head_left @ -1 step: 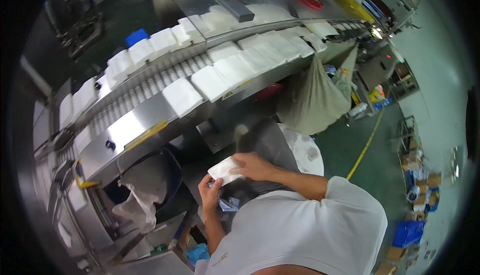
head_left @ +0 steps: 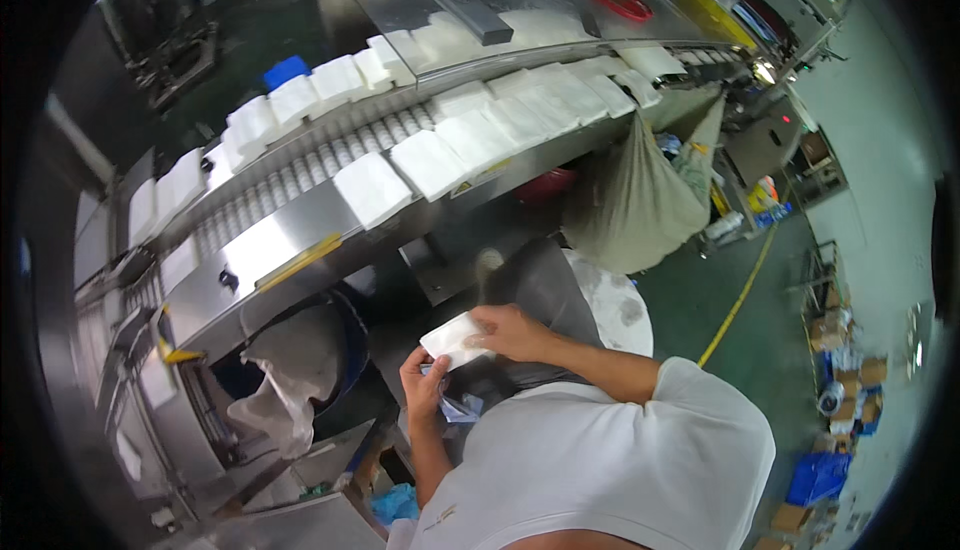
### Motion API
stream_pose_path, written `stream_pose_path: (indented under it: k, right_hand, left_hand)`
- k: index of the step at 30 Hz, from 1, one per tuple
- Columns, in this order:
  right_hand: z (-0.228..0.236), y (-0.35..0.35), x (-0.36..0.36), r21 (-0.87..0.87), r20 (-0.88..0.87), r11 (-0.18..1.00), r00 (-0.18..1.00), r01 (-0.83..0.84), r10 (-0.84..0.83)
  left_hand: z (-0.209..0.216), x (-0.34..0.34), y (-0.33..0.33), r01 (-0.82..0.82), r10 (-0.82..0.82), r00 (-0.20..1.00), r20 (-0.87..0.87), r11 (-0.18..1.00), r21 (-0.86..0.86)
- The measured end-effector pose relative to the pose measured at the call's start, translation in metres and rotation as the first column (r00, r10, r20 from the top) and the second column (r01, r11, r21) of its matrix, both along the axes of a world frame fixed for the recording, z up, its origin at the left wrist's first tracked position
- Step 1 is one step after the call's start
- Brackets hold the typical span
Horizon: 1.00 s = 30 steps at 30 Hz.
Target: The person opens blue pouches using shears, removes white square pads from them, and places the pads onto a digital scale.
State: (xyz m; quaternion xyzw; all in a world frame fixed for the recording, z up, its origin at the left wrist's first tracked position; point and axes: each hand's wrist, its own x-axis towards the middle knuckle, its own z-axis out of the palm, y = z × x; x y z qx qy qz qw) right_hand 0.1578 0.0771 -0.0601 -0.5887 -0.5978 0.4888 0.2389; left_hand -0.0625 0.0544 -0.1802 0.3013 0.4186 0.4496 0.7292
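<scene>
The white pack (head_left: 450,340) sat low in front of the person's white shirt (head_left: 600,440), its left end pinched between the left hand's (head_left: 422,380) thumb and fingers, while the right hand (head_left: 510,332) was closed on its right end. Crumpled bluish film (head_left: 460,408) showed just beneath the left hand. Beyond both hands, the roller conveyor (head_left: 300,172) crossed in a curve, with a row of flat white packs (head_left: 430,162) along its near side, some jutting over the metal edge, and more along its far side. A yellow strip (head_left: 300,262) ran on that near edge. Below it, a lined bin (head_left: 300,355) stood to the left and a beige cloth sack (head_left: 635,200) hung to the right, bounding the space around the person's dark trousers (head_left: 540,295). A round white top (head_left: 622,310) lay beside the leg. Farther right, green floor (head_left: 700,270) opened out, crossed by a yellow line (head_left: 740,295), with cardboard boxes (head_left: 828,332) and a blue crate (head_left: 818,477) near the wall. A yellow triangular sticker (head_left: 461,190) marked the conveyor's side; the shirt's small chest print was too small to read.
</scene>
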Motion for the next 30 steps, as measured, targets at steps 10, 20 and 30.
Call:
stream_pose_path:
  k: [10, 20, 30]
  right_hand:
    - [0.025, 0.01, -0.002, -0.135, -0.651, 0.981, 0.759, -0.139, 0.018]
    - [0.124, 0.147, -0.032, 0.055, -0.773, 0.956, 0.619, 0.29, -0.143]
    - [0.111, 0.368, -0.086, -0.151, -0.761, 0.736, 0.397, 0.659, -0.512]
  left_hand:
    - [0.105, -0.029, -0.019, -0.161, 0.25, 0.951, -0.184, 0.904, 0.395]
    - [0.132, -0.008, -0.038, -0.229, 0.302, 0.927, -0.221, 0.924, 0.305]
    - [0.119, -0.017, -0.061, -0.295, 0.385, 0.862, -0.331, 0.91, 0.291]
